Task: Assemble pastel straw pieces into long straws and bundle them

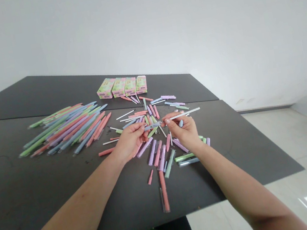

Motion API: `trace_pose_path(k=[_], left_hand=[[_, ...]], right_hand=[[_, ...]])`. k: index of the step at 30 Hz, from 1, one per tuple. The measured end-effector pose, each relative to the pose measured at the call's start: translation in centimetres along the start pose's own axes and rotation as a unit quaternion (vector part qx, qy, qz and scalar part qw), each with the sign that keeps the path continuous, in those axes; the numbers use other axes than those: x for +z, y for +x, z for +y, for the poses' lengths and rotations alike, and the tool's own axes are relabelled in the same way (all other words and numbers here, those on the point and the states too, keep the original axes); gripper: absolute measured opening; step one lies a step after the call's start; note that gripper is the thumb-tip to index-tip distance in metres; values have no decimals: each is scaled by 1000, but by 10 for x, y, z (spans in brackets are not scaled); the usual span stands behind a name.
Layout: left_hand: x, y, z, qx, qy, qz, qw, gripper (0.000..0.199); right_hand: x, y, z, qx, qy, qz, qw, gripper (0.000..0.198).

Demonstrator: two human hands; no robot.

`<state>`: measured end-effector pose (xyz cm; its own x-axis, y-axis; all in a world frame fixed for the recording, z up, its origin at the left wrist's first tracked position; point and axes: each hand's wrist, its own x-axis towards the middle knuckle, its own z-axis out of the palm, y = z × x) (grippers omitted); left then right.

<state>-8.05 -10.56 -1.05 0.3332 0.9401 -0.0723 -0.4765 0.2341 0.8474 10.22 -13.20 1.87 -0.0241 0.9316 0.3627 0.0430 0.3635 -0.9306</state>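
My left hand (130,140) is closed in a pinch on a short pale-blue pen barrel (154,125) that points to the right. Between the fingers of my right hand (184,129) is a thin white pen refill (189,112), lying nearly level, its near end close to the barrel. A small blue pen tip (181,123) also shows at my right hand. Whether the refill touches the barrel I cannot tell. Loose pen parts lie under and around both hands, among them a purple barrel (152,153), a red barrel (163,187) and a green one (170,163).
On the left of the black table (67,194) lies a heap of pastel pens (68,128). Several small pink-and-green boxes (106,88) stand in a row at the back. A white wall (139,24) rises behind the table, and tiled floor (276,138) shows at right.
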Motion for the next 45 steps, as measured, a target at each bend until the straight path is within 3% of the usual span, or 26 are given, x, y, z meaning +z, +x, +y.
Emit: trace_pose_path(k=[15,22,26,31,37,45], left_hand=[[2,-1,0,13,17,-22,1000,15],[1,-1,-1,18,15,-23,999,16],[1,-1,0,19,11,-20,1000,16],[2,-2,2,28,16,-14,999,15],[2,-3,6,37,46,-13,998,15],[-3,-1,5,73,115,-8,991,17]], right_hand=[[-1,0,6,-14,-20,22,999,23],[0,2,1,45,100,-30,994,23],[-5,4,-4,61,148,-21,987,23],[-9,4,0,52,18,-39,998,30],[-7,3,2,-5,-101,-88,991,30],[-8,3,3,54,-53,-126,989,33]])
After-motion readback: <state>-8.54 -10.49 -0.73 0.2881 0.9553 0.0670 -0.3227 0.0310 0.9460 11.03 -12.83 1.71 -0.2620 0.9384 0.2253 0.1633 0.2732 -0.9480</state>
